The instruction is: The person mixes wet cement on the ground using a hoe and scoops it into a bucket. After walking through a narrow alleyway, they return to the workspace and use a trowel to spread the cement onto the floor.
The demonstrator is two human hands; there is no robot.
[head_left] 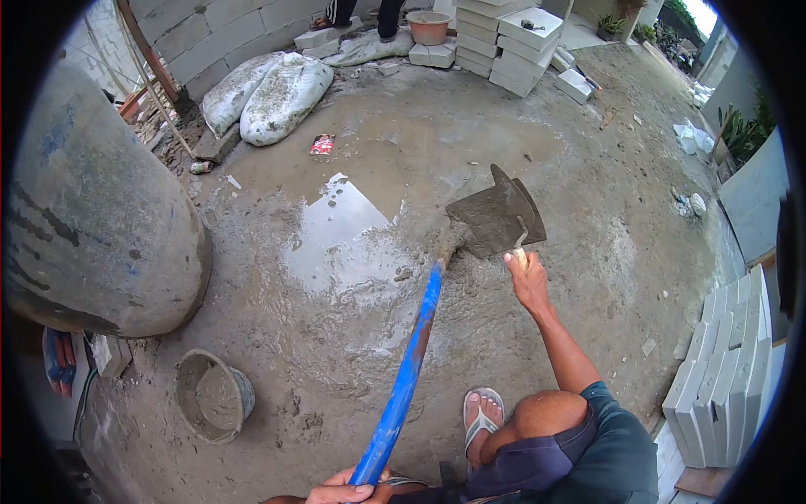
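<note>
My left hand (351, 490) is wrapped round the lower end of a blue shovel handle (393, 403) at the bottom of the view. The handle runs up to a mud-coated shovel blade (483, 214), raised off the wet ground. My right hand (529, 281) grips the pale handle of a trowel (525, 210), whose dark, dirty blade is against or just over the shovel blade. Whether the two blades touch is hard to tell. Wet grey mortar (361, 281) spreads over the ground below, beside a shiny puddle.
A bucket of mortar (242, 391) stands lower left, below a large grey drum (109, 210). White sacks (290, 97) lie by the block wall. Pale blocks are stacked at the top (529, 50) and right (726, 370). Another person's legs (388, 17) show near an orange bucket (429, 32).
</note>
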